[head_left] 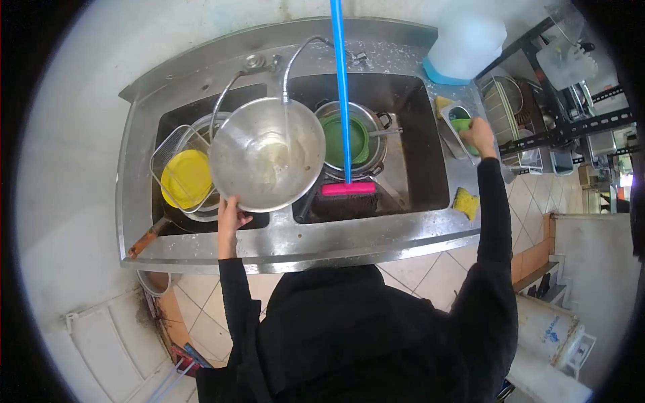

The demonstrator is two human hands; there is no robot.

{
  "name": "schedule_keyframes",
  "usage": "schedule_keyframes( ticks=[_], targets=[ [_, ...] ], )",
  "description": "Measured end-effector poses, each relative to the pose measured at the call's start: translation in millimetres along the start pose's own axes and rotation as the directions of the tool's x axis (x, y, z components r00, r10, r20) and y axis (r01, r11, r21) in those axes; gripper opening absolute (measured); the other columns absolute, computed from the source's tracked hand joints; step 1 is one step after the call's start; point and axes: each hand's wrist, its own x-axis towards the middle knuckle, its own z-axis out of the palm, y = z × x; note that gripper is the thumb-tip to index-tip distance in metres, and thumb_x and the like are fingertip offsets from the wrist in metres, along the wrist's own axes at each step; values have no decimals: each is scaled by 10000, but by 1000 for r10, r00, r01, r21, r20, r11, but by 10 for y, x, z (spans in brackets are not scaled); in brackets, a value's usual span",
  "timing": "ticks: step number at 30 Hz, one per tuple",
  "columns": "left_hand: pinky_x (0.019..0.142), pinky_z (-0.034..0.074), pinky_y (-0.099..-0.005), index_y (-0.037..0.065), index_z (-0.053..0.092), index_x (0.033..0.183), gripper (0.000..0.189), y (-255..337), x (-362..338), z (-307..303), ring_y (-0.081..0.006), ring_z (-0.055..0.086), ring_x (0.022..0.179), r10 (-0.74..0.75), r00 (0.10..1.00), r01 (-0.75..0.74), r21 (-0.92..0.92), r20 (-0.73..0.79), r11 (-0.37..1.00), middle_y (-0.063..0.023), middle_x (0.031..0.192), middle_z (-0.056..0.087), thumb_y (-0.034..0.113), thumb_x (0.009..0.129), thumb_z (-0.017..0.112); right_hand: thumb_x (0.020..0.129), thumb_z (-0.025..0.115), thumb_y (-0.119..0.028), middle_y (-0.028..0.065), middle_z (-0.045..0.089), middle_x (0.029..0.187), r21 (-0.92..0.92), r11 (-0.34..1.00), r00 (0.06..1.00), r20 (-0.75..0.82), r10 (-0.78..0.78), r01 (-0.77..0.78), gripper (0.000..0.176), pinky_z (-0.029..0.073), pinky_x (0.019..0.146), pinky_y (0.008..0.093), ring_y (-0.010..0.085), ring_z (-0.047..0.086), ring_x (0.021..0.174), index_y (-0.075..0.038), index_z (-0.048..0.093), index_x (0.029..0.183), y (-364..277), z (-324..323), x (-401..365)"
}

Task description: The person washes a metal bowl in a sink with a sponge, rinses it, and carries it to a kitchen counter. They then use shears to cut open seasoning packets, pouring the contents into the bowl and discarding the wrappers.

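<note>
1. Head view: the left hand (232, 220) pinches the near rim of a large round metal bowl (259, 171), thumb and fingers closed on its edge. The bowl is held tilted over the divider between the two sink basins, its inside showing.
2. The right hand (480, 136), fingers curled together, is at a green item (461, 125) in a rectangular metal container (454, 142) on the right-hand counter; whether it grips the item, I cannot tell.
3. A flexible metal spout (291, 66) arches over the bowl's far rim.
4. In the left basin (173, 121), a yellow round dish (186, 178) lies beneath a wire strainer (162, 151), near a wooden handle (146, 242) that crosses the basin's near corner.
5. In the right basin (430, 161), a green basket (356, 144) sits inside a metal pot (377, 158). A blue pole (341, 80) with a pink brush head (349, 189) stands in front of them.
6. On the counter, a yellow sponge (465, 203) lies nearer the person than the container; a translucent jug (467, 47) with blue liquid stands beyond it.
</note>
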Motion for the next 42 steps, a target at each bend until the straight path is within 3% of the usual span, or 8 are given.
schedule_keyframes(
  ticks=[4, 9, 21, 26, 30, 35, 38, 42],
  targets=[
    [469, 513, -256, 132, 317, 1354, 615, 32, -140, 141, -165, 560, 639, 203, 973, -202, 19, -108, 979, -110, 964, 508, 229, 801, 567, 725, 655, -159, 207, 622, 880, 203, 951, 926, -344, -153, 233, 374, 477, 731, 428, 386, 611, 858, -52, 540, 1065, -359, -369, -260],
    [1014, 311, -359, 120, 296, 1404, 750, -133, 87, 175, -262, 385, 1176, 501, 830, -494, 91, -246, 864, -160, 1292, 288, 40, 705, 555, 759, 585, -33, 242, 602, 840, 389, 651, 736, -530, -421, 652, 438, 467, 734, 457, 406, 600, 864, -33, 377, 1145, -1749, -677, -783],
    [851, 397, -218, 18, 311, 1377, 790, 56, 68, 454, -175, 484, 1077, 509, 831, -556, -380, -227, 739, -109, 1246, 479, -103, 597, 352, 700, 596, -52, 206, 609, 788, 416, 386, 525, -300, -796, 823, 153, 478, 711, 465, 400, 598, 795, -4, 584, 845, -4835, 765, -1285],
    [971, 339, -277, -1, 308, 1371, 770, 102, 43, 434, -224, 452, 1160, 489, 839, -542, -280, -240, 792, -144, 1282, 457, -101, 609, 361, 661, 597, -36, 202, 611, 866, 390, -94, -57, -105, -993, 916, 200, 477, 700, 421, 362, 603, 791, -16, 595, 859, -4553, 665, -1775],
    [1069, 231, -335, -13, 300, 1368, 728, 74, 73, 505, -258, 362, 1262, 545, 784, -621, -364, -298, 694, -177, 1344, 390, -102, 648, 363, 616, 615, -37, 199, 604, 782, 508, -100, -95, -36, -995, 855, 222, 471, 688, 405, 327, 598, 772, -26, 612, 838, -4551, 564, -1840],
    [1061, 241, -326, -16, 304, 1360, 705, 70, 33, 480, -246, 366, 1255, 549, 792, -610, -372, -267, 699, -166, 1344, 394, -105, 665, 379, 625, 687, -54, 165, 625, 716, 697, 378, 748, -347, -565, 609, 157, 469, 580, 355, 275, 613, 631, -14, 615, 759, -5117, 640, -1383],
    [1051, 254, -315, -17, 309, 1356, 687, 140, 40, 461, -245, 380, 1243, 559, 782, -623, -322, -277, 712, -165, 1334, 405, -101, 677, 376, 644, 693, -73, 151, 620, 664, 772, 374, 775, -229, -589, 513, 127, 463, 541, 345, 246, 603, 571, -19, 609, 723, -5143, 647, -1428],
    [1030, 284, -311, -21, 334, 1340, 660, 159, 165, 304, -258, 428, 1199, 476, 840, -542, -346, -261, 766, -165, 1300, 444, -97, 686, 371, 608, 638, -46, 189, 587, 667, 655, 119, 351, -236, -906, 746, 129, 464, 619, 383, 317, 596, 646, -1, 596, 720, -4906, 662, -1904]
  ],
)
